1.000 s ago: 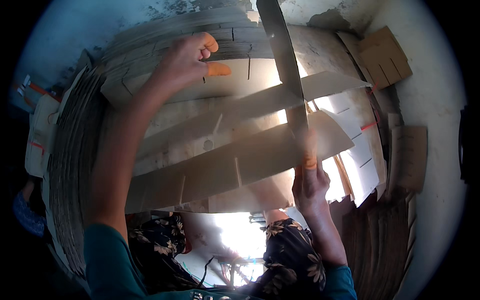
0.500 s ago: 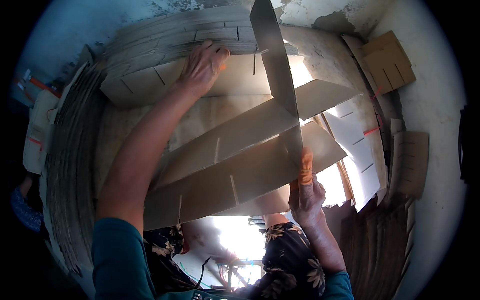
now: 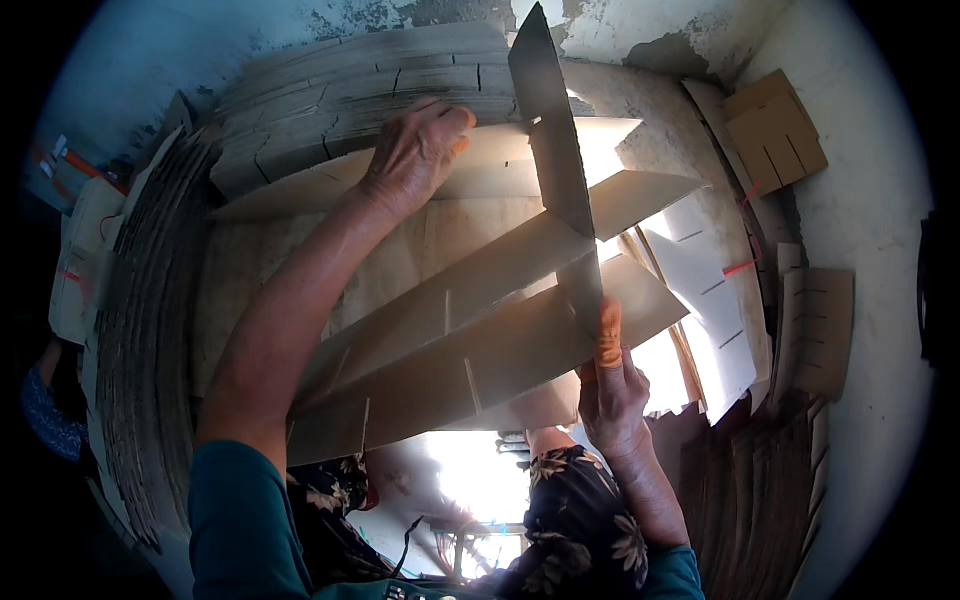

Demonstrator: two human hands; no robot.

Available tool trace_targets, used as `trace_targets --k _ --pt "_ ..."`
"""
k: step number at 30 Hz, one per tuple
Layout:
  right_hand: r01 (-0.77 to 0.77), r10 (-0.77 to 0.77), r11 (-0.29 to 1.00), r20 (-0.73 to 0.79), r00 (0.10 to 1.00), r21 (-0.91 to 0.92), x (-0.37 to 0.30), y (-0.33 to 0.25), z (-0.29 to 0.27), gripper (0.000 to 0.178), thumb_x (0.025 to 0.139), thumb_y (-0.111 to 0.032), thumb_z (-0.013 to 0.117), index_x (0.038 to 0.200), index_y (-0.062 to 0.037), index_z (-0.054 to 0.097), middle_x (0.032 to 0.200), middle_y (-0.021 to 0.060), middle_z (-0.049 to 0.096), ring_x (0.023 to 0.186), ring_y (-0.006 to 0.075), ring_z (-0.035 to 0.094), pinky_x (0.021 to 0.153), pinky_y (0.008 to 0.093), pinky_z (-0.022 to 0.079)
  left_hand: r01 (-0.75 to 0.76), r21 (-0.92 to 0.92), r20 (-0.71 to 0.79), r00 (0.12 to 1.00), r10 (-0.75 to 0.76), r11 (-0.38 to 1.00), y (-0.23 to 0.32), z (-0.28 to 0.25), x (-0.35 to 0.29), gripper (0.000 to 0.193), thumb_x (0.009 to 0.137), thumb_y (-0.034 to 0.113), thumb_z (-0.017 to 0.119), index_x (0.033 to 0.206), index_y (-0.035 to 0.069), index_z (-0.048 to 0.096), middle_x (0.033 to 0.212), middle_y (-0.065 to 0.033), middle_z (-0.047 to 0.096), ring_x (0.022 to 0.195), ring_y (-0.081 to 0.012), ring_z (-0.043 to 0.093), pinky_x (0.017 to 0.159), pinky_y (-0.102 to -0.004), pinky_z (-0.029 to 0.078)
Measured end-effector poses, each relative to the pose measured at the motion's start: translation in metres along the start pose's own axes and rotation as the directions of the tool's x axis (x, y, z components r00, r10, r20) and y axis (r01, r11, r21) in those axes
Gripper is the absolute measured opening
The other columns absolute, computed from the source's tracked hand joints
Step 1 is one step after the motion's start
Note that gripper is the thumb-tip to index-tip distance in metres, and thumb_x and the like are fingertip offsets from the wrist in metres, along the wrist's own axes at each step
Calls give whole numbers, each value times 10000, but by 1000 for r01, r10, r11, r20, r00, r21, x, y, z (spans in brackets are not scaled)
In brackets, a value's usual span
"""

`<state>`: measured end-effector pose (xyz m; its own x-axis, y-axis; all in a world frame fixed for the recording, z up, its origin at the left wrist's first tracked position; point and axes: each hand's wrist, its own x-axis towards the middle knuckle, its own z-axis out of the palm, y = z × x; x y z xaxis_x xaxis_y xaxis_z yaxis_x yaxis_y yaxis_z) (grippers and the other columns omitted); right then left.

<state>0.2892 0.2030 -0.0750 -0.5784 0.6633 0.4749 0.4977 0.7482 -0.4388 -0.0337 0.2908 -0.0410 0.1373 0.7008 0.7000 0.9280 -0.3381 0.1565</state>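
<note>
My left hand (image 3: 420, 155) is closed on the upper edge of a slotted cardboard strip (image 3: 335, 178), in front of a stack of like strips (image 3: 290, 120). That strip's right part reaches the upright cross strip (image 3: 555, 120), near a slot in it. Two long slotted strips, one farther off (image 3: 450, 270) and one nearer (image 3: 510, 360), are joined crosswise to this cross strip. My right hand (image 3: 614, 390), with an orange finger cover on the thumb, grips the near end of the cross strip where it meets the nearer long strip. Its other fingers are partly hidden.
Stacked cardboard (image 3: 150, 330) lines the left side. More slotted pieces (image 3: 710, 300) lie to the right in bright light, with cardboard bundles (image 3: 775, 130) by the wall. Dark stacked sheets (image 3: 750, 490) stand at lower right. A wooden board (image 3: 250, 260) lies under the work.
My left hand has drawn a strip away from the stack and slightly right, bringing its right part to the cross strip. My right hand keeps its hold; the joined strips have shifted slightly.
</note>
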Motion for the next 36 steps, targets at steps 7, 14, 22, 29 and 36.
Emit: trace_targets --k 7,14,22,29,36 --pt "-31 30 999 -19 999 -12 -1 -3 -5 667 875 121 552 1478 -27 309 961 216 644 802 249 696 678 330 577 -63 -48 -37 997 61 997 27 -17 6 197 698 -69 688 867 1 613 803 -129 620 761 -316 579 645 -404 477" --pt "-84 81 996 97 992 35 -7 -19 -33 675 856 123 562 1469 -57 344 996 233 642 806 300 701 670 358 577 -67 32 -49 996 69 997 34 -33 7 154 701 -89 653 815 -3 595 785 -135 607 741 -321 567 637 -398 470" --pt "-6 5 999 32 999 48 -9 -45 -69 671 868 87 554 1477 -83 328 1037 265 620 802 373 694 659 411 573 54 -201 -61 996 -67 978 63 -49 -12 216 668 -95 718 817 -1 592 780 -133 608 740 -326 582 638 -401 471" --pt "-152 158 987 260 952 -45 -28 -36 -69 799 835 102 545 1523 -116 203 965 280 596 672 381 649 582 448 512 103 -255 78 993 -85 961 84 -46 -28 105 742 -57 626 820 5 592 794 -159 616 797 -347 598 671 -437 482" --pt "131 -41 964 355 934 -233 -4 -28 -83 916 663 92 595 1491 -11 217 814 153 571 678 305 632 572 404 510 244 -140 152 963 -222 960 84 -79 -50 360 708 25 779 1036 2 634 1023 -170 651 954 -318 627 786 -373 505"
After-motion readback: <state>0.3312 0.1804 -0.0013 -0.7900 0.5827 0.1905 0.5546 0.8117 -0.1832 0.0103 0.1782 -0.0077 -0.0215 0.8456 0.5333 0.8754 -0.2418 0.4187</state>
